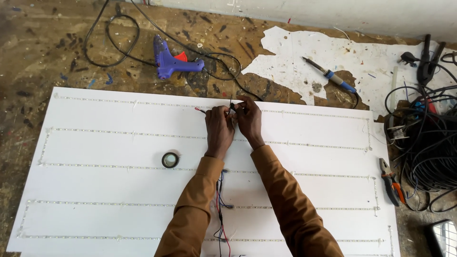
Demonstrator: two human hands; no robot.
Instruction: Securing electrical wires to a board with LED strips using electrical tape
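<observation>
We look down on a large white rectangular board lying on a stained, paint-flecked wooden workbench. Thin light strips run across the board in long parallel rows. Near the top row, our left hand and right hand meet, fingertips pressed together around thin red and black wires; a short red wire end pokes out to the left of the left hand. Both hands pinch these wires at the same spot, just above the second strip row. Brown sleeves cover both forearms.

A bundle of red, black and blue wires trails down the board between the forearms. A small roll of black tape lies flat on the board, left of the left wrist. Above the board, on the bench, rest a purple glue gun with its black cord, and a blue-handled soldering iron. At the right edge, orange-handled pliers lie on the board's corner beside a tangle of black cables.
</observation>
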